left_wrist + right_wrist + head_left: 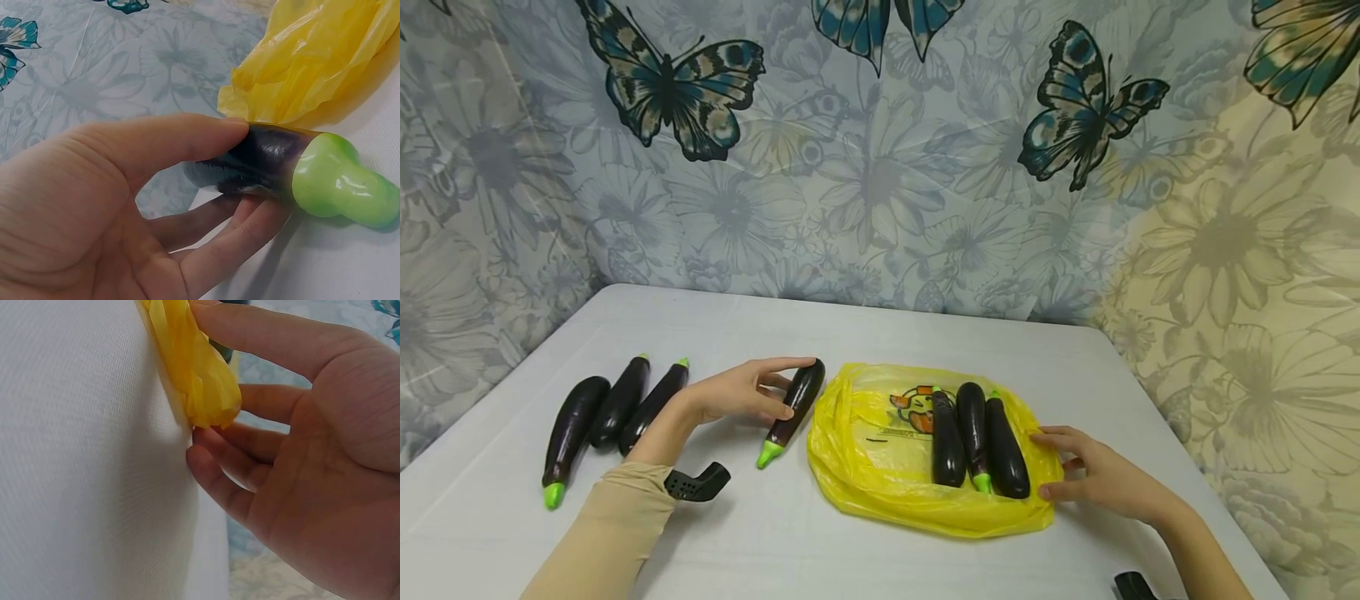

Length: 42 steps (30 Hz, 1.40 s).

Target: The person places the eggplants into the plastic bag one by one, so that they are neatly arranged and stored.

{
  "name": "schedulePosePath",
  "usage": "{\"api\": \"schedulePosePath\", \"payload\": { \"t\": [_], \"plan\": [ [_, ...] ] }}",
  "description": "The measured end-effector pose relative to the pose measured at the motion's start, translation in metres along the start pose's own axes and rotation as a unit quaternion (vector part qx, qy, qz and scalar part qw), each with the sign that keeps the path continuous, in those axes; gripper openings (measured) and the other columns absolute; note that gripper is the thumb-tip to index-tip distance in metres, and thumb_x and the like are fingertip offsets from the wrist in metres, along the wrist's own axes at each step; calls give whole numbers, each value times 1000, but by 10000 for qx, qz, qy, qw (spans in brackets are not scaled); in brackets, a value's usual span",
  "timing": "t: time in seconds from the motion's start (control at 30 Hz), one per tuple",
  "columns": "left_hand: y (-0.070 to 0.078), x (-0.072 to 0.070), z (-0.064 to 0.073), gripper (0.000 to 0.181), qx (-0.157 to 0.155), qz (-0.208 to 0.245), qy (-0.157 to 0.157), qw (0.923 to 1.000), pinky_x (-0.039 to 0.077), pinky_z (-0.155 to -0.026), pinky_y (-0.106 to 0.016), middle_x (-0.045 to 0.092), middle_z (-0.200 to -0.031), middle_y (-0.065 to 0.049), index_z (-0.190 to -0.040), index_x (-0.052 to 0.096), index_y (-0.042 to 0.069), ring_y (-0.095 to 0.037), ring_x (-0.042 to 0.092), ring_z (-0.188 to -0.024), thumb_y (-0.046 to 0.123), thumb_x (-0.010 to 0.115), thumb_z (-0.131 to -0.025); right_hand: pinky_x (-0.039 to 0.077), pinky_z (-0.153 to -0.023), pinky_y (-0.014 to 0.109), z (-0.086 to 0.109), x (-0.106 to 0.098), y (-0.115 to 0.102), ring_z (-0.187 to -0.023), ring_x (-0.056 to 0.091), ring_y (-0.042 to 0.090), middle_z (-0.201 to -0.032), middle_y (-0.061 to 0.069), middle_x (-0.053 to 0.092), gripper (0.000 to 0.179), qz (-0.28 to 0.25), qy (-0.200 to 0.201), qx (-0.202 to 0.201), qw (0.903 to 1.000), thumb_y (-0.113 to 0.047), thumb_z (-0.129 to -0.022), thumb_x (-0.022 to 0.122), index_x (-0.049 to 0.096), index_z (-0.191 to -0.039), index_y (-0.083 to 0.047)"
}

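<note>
In the head view my left hand point(741, 390) holds a dark, glossy eggplant point(800, 392) just left of a yellow plastic bag point(865, 517). The left wrist view shows the thumb point(206, 136) on one side of it and fingers curled on the other, its green stem end point(331, 181) pointing away from the palm. Three more eggplants point(972, 429) lie side by side on the bag's right half, inside its raised rim. At the bag's right edge my right hand point(1101, 475) grips the crumpled yellow film between thumb and fingers, with fingertips close to the tabletop in the right wrist view.
Three eggplants point(571, 433) lie at the left of the white table point(745, 550), partly behind the left forearm. Black wrist mounts point(698, 483) show at both wrists. Behind the table stands a wall point(880, 208) with flowers and butterflies.
</note>
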<state>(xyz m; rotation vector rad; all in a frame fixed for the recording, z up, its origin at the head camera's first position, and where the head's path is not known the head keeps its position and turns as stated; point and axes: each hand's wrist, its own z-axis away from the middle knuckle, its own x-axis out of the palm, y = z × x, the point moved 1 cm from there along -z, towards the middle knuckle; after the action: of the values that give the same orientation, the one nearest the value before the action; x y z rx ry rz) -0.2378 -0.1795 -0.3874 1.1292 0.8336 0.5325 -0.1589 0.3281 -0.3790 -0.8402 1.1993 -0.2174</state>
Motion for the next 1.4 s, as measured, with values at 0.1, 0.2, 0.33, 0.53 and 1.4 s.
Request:
{"api": "schedulePosePath", "payload": {
  "t": [0.1, 0.2, 0.33, 0.53, 1.4],
  "plan": [
    [0, 1, 1, 80, 16, 4, -4, 10000, 53, -86, -42, 41, -146, -20, -152, 40, 29, -33, 41, -132, 12, 79, -85, 50, -77, 30, 0, 0, 0, -100, 52, 27, -146, 32, 33, 73, 18, 5, -12, 10000, -26, -84, 80, 48, -142, 5],
    [1, 2, 1, 80, -2, -3, 20, 10000, 53, -86, -42, 40, -146, -20, -152, 40, 28, -33, 41, -132, 13, 79, -84, 50, -77, 30, 0, 0, -1, -100, 52, 27, -146, 32, 33, 73, 25, 5, -48, 10000, -26, -84, 80, 48, -142, 5],
    [1, 2, 1, 80, -16, -42, 16, 10000, 54, -85, -41, 39, -147, -20, -152, 41, 28, -34, 40, -133, 14, 80, -84, 50, -78, 30, 1, 0, -3, -101, 52, 28, -145, 33, 33, 73, 36, -10, -80, 10000, -25, -85, 79, 47, -142, 6],
    [0, 1, 1, 79, 72, -41, -79, 9999, 54, -85, -42, 38, -147, -23, -153, 39, 24, -36, 40, -132, 13, 78, -85, 50, -79, 31, 1, 0, -2, -102, 53, 28, -145, 33, 33, 73, 44, 3, -18, 10000, -26, -84, 80, 48, -141, 6],
    [0, 1, 1, 79, 16, -83, 15, 10000, 54, -84, -41, 39, -146, -24, -152, 40, 26, -36, 41, -132, 13, 79, -85, 50, -79, 31, 1, 1, -3, -101, 53, 28, -145, 33, 34, 73, 76, 17, -53, 10000, -26, -84, 80, 48, -141, 6]
  ]
}}
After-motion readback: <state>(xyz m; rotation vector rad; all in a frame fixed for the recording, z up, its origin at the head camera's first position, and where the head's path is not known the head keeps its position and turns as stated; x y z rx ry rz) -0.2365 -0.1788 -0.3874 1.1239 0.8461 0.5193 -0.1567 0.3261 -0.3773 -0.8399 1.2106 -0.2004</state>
